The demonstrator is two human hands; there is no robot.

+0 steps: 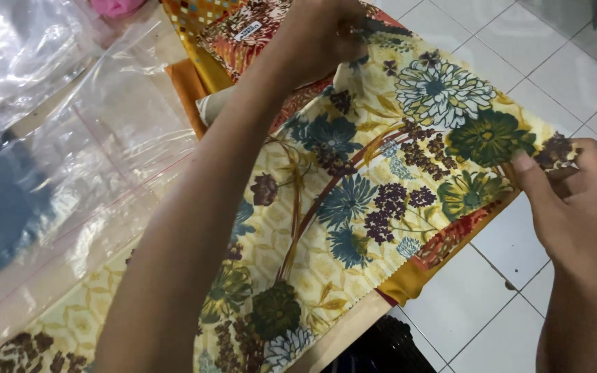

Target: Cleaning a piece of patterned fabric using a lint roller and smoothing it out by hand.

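The yellow flowered cloth lay spread over a stack of other cloths, its right edge hanging past the surface above the white tiled floor. The right hand pinched that edge between thumb and fingers. The left hand gripped the far edge. Clear plastic bags lay left, one holding something dark blue.

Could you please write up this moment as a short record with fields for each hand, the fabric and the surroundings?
left hand: grips the far edge of the floral fabric
right hand: pinches the fabric's near right corner, thumb on top
floral fabric: yellow, with blue, green and purple flowers, held spread out
beneath: orange patterned cloths
left side: clear plastic bags
floor: white tiles
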